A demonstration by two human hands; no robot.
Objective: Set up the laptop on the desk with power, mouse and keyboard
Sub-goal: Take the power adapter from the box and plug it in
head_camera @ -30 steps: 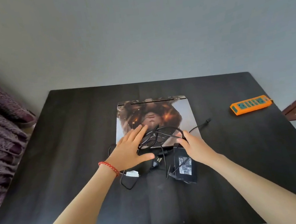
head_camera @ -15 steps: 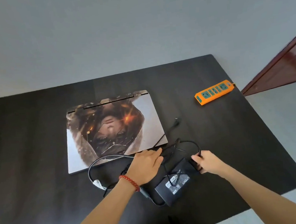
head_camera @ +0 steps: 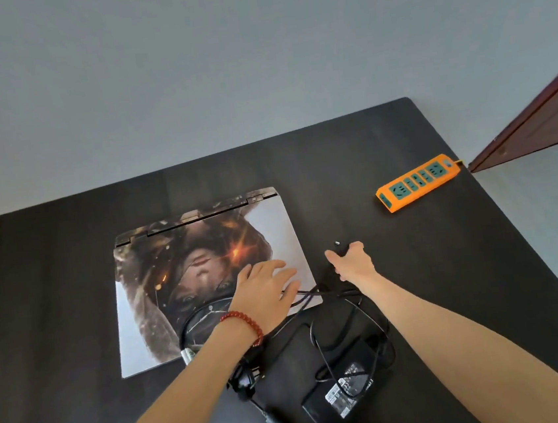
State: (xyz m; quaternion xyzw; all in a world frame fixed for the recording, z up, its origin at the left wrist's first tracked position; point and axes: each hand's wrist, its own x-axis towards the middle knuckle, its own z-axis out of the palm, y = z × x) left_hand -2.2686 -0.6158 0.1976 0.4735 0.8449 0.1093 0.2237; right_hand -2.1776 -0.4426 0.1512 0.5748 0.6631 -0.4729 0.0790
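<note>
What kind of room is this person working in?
Probably a home room or small study: a dark desk against a plain grey wall, a closed laptop with a picture skin, and an orange power strip.

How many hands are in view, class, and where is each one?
2. The left hand rests flat on the closed laptop lid, near its right edge. The right hand is just right of the laptop, above the desk, pinching the charger cable's plug.
</note>
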